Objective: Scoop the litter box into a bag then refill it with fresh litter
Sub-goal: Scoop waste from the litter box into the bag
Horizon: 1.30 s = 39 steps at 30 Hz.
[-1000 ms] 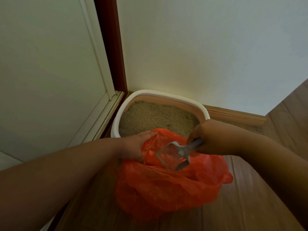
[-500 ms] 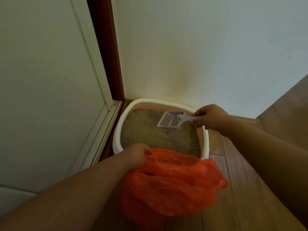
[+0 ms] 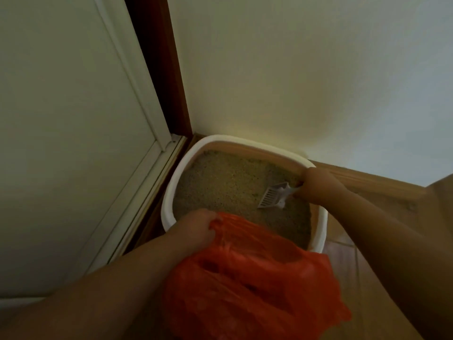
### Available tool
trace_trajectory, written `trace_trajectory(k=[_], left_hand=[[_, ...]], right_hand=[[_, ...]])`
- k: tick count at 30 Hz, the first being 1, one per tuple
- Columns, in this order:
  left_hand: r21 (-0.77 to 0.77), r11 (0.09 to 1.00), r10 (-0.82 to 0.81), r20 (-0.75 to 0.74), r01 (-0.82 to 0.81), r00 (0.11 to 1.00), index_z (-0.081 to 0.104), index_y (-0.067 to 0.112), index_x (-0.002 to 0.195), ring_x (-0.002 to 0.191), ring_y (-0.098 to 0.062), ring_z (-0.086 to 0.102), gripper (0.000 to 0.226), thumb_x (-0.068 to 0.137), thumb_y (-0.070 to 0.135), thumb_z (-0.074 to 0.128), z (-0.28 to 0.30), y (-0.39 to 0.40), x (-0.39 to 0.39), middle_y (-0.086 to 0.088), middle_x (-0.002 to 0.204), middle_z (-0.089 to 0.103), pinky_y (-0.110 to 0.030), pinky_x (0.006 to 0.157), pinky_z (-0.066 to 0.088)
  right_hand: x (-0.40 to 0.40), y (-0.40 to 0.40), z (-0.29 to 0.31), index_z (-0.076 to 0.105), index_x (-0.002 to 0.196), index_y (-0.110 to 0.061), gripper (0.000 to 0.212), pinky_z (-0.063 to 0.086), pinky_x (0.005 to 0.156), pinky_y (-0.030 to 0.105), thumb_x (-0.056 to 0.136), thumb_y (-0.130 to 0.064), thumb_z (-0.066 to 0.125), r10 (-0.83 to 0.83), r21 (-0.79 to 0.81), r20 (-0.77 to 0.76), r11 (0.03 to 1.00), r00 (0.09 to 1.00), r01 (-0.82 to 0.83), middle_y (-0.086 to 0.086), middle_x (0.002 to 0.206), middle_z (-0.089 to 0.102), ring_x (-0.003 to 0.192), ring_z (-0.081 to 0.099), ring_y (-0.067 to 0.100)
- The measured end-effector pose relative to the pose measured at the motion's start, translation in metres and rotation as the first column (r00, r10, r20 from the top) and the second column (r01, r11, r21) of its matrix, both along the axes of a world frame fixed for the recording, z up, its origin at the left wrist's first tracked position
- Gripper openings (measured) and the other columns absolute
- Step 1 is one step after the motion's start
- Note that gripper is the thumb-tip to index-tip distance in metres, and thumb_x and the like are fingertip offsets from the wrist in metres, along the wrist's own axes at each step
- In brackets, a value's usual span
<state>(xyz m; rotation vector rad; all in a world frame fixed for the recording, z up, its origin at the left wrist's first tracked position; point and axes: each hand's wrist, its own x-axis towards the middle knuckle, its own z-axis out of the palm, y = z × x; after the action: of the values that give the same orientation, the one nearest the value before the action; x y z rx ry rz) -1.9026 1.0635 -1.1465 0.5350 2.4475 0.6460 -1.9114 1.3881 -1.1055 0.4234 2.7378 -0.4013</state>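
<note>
Litter box (image 3: 171,192) on floor, tucked into room corner, far rim against wall, left side beside door frame. Filled with tan granular litter (image 3: 225,187), surface fairly level; no clumps clearly visible, too dim to tell. Right hand (image 3: 316,184) at far right corner of box, grip closed round handle of scoop (image 3: 272,198); slotted white head angled down, front edge touching or just into litter, cannot tell which. Left hand (image 3: 196,229) at near rim of box, grip pinching bunched edge of orange bag (image 3: 250,285), holding mouth up; bag slumped on floor just in front of box, overlapping near rim. Handling, judged: scoop rigid light plastic, slots let loose grains fall through, best held at handle end as now, kept level when loaded to avoid spills. Litter loose, dusty, pours easily, heavy in bulk. Bag thin, soft, crinkly, collapses unless mouth held open; take at rim, not body; could tear under a sharp or heavy load. Box stiff plastic with rolled white rim, likely heavy when full, better left in place. Step probably mid-scooping; refill not begun, no fresh litter container in view. Surface: brown wood-look plank floor (image 3: 343,256), smooth, spilled grains would scatter. Room: pale plain wall (image 3: 294,69), wooden skirting (image 3: 367,177) along its base at right, dark red-brown door frame (image 3: 159,69), white panelled door (image 3: 61,119) at left. Dim, yellowish light.
</note>
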Motion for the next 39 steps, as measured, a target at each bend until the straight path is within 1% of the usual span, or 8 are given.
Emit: trace_trajectory(k=[2,6,12,20,26,32,35,39], left_hand=[[-0.009,1.000,0.029,-0.011,-0.029,1.000,0.066,0.024,0.132,0.117,-0.011,0.062,0.040,0.095,0.012,0.058,-0.004,0.005,0.004,0.004,0.130,0.064,-0.028,0.102,0.050],[-0.027,0.998,0.057,-0.055,-0.058,0.997,0.066,0.022,0.134,0.121,-0.010,0.059,0.040,0.097,0.011,0.056,-0.019,0.007,0.006,0.002,0.135,0.062,-0.025,0.105,0.046],[-0.057,0.995,0.072,-0.079,-0.077,0.994,0.069,0.024,0.127,0.116,-0.009,0.061,0.033,0.097,0.014,0.058,-0.030,-0.006,0.006,0.006,0.125,0.064,-0.023,0.100,0.047],[-0.003,0.997,0.075,-0.077,-0.075,0.994,0.070,0.027,0.126,0.112,-0.001,0.060,0.033,0.097,0.013,0.059,-0.036,-0.013,-0.008,0.009,0.124,0.065,-0.019,0.099,0.047],[-0.007,0.999,0.038,-0.161,-0.040,0.986,0.066,0.026,0.131,0.112,0.002,0.053,0.037,0.098,0.013,0.057,-0.049,-0.019,-0.021,0.009,0.126,0.062,0.001,0.085,0.032],[0.026,0.998,0.065,-0.215,-0.061,0.975,0.067,0.029,0.128,0.114,0.001,0.054,0.034,0.097,0.018,0.058,-0.063,-0.018,-0.020,0.013,0.123,0.062,-0.007,0.093,0.036],[0.034,0.997,0.070,-0.217,-0.064,0.974,0.065,0.028,0.130,0.111,0.001,0.053,0.035,0.097,0.018,0.058,-0.065,-0.019,-0.021,0.012,0.123,0.061,-0.007,0.091,0.034],[0.039,0.996,0.085,-0.211,-0.078,0.974,0.064,0.028,0.133,0.113,-0.001,0.054,0.037,0.098,0.019,0.057,-0.066,-0.019,-0.024,0.012,0.126,0.059,-0.010,0.095,0.037]], right_hand=[[-0.003,0.010,-0.009,0.073,0.099,-0.022,0.015,0.044,0.056,0.020,0.085,-0.024,0.077,0.001,-0.018,0.001,1.000,1.000,-0.001,-0.007,0.076,0.059,0.068,0.056,0.005],[-0.007,0.015,-0.039,0.079,0.101,-0.017,0.016,0.052,0.054,0.026,0.088,-0.026,0.075,0.029,-0.058,0.023,0.998,0.999,-0.027,0.002,0.082,0.071,0.071,0.066,0.015],[-0.009,0.011,-0.069,0.080,0.101,-0.017,0.016,0.041,0.046,0.022,0.091,-0.028,0.074,-0.034,-0.196,-0.075,0.980,0.997,0.019,0.007,0.072,0.071,0.055,0.056,0.013],[-0.020,0.001,-0.082,0.073,0.117,-0.019,0.024,0.042,0.046,0.018,0.095,-0.027,0.069,-0.121,-0.325,-0.096,0.942,0.988,0.084,-0.002,0.073,0.065,0.056,0.057,0.010],[-0.050,-0.025,-0.088,0.075,0.115,-0.020,0.026,0.046,0.048,0.025,0.092,-0.031,0.073,-0.217,-0.464,-0.191,0.880,0.957,0.106,0.000,0.071,0.070,0.055,0.056,0.014],[-0.082,-0.060,-0.098,0.078,0.112,-0.015,0.025,0.050,0.054,0.029,0.092,-0.030,0.073,-0.236,-0.458,-0.271,0.885,0.933,0.090,-0.001,0.071,0.070,0.058,0.060,0.015],[-0.089,-0.078,-0.103,0.080,0.103,-0.013,0.022,0.057,0.060,0.039,0.094,-0.029,0.068,-0.221,-0.440,-0.270,0.894,0.937,0.084,0.008,0.074,0.073,0.067,0.068,0.028],[-0.087,-0.100,-0.113,0.078,0.098,-0.011,0.026,0.055,0.052,0.036,0.097,-0.030,0.060,-0.189,-0.375,-0.280,0.924,0.941,0.073,0.009,0.067,0.070,0.061,0.068,0.029]])
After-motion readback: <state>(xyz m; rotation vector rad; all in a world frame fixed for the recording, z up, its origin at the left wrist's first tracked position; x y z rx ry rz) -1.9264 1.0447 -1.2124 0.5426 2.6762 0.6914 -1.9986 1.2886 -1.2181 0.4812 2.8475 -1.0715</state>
